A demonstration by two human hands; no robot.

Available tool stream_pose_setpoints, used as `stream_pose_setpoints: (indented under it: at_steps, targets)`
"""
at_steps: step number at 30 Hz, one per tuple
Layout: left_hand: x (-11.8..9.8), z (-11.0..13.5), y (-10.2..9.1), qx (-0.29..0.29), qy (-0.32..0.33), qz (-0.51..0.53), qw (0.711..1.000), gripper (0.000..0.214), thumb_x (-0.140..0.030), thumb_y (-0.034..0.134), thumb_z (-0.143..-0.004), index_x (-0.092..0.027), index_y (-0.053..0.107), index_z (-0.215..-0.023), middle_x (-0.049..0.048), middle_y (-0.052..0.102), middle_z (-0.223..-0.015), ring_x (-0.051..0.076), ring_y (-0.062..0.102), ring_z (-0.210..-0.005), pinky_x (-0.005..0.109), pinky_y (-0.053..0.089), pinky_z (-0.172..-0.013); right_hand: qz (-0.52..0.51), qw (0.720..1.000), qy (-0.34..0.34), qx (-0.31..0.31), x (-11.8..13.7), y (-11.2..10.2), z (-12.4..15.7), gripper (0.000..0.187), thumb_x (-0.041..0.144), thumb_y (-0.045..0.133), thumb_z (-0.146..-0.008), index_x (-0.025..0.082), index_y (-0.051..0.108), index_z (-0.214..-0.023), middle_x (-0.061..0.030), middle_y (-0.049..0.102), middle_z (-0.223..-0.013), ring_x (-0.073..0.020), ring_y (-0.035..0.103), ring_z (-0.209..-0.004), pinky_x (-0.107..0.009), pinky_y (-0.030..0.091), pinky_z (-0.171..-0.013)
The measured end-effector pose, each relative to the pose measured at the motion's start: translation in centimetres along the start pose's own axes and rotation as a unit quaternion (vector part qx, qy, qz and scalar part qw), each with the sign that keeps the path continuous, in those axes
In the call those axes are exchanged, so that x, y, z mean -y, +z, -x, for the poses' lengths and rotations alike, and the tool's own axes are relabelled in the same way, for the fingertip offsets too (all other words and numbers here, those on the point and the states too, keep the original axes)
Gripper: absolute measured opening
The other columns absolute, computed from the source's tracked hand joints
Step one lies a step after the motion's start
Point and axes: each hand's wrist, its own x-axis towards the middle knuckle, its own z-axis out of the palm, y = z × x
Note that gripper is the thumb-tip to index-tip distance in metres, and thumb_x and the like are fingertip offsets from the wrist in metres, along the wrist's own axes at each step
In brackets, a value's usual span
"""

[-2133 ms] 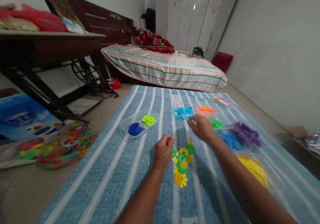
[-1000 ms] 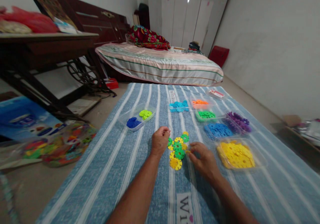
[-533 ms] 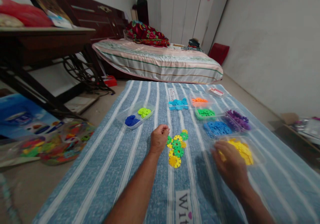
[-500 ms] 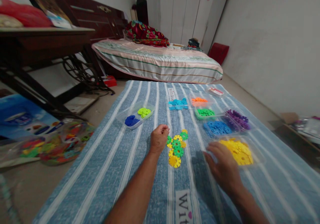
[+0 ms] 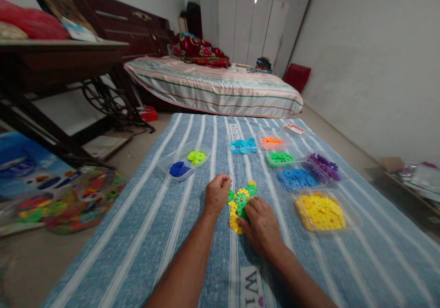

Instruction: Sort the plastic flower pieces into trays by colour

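A flat assembly of yellow and green snowflake discs (image 5: 241, 198) lies on the blue striped blanket (image 5: 161, 239). My left hand (image 5: 216, 196) is curled shut at the assembly's left edge and touches it. My right hand (image 5: 261, 225) rests over the assembly's near end, fingers pinched on a yellow disc (image 5: 235, 224) that shows only partly beneath them. A clear tray of yellow discs (image 5: 354, 217) sits to the right of my right hand.
More clear trays hold blue (image 5: 294, 178), purple (image 5: 323, 164), green (image 5: 279, 157), orange (image 5: 271, 140) and cyan discs (image 5: 242, 145). A tray with dark blue and lime discs (image 5: 187, 162) sits at the left. A bag of mixed pieces (image 5: 82, 201) lies on the floor. A bed (image 5: 213, 88) stands beyond.
My right hand went from the yellow tray back left to the near end of the disc assembly. My left hand stayed at the assembly's left edge.
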Motion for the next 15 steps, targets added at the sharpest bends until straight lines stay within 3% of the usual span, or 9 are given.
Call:
stream_pose_setpoints:
  at_steps: [6,15]
  targets:
    - [-0.1,0.0,0.0,0.0,0.004,0.002,1.0,0.01,-0.028,0.057,-0.074,-0.022,0.063,-0.079,-0.0011,0.068,-0.07,0.014,0.065,-0.067,0.022,0.05,-0.064,0.018,0.999,-0.026,-0.009,-0.3,0.3,-0.2,0.008,0.019,0.055,-0.087,0.019,0.064,-0.087,-0.0106,0.064,-0.099,-0.0287,0.051,-0.109,-0.044,0.042,-0.093]
    - [0.1,0.1,0.2,-0.016,-0.018,-0.027,0.999,0.009,-0.028,0.059,-0.074,-0.022,0.063,-0.079,-0.0015,0.07,-0.073,0.014,0.066,-0.069,0.022,0.05,-0.067,0.033,0.995,-0.071,-0.069,-1.7,0.2,-0.9,0.029,0.011,0.04,-0.092,0.017,0.064,-0.076,-0.0111,0.061,-0.084,-0.0245,0.052,-0.088,-0.039,0.044,-0.081]
